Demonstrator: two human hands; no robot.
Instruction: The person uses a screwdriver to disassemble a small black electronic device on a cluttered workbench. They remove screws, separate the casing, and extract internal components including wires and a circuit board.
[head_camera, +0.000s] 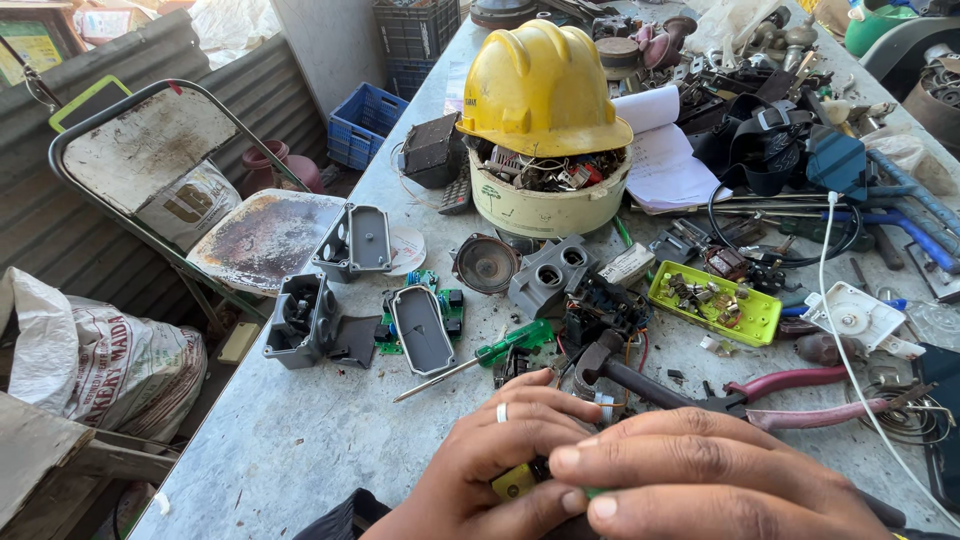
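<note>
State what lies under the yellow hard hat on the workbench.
The yellow hard hat sits on a cream round tub. Wires and small metal parts show at the rim; the hat covers the rest of the contents.

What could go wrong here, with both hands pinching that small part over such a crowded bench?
1. The left hand and right hand cover most of the small yellow-green part; if it slips, it may get lost among the scraps on the table.
2. The screwdriver and the hammer lie just beyond the fingers; a sudden move may knock them.
3. The hard hat sits loosely on a full tub and might slide off.
</note>
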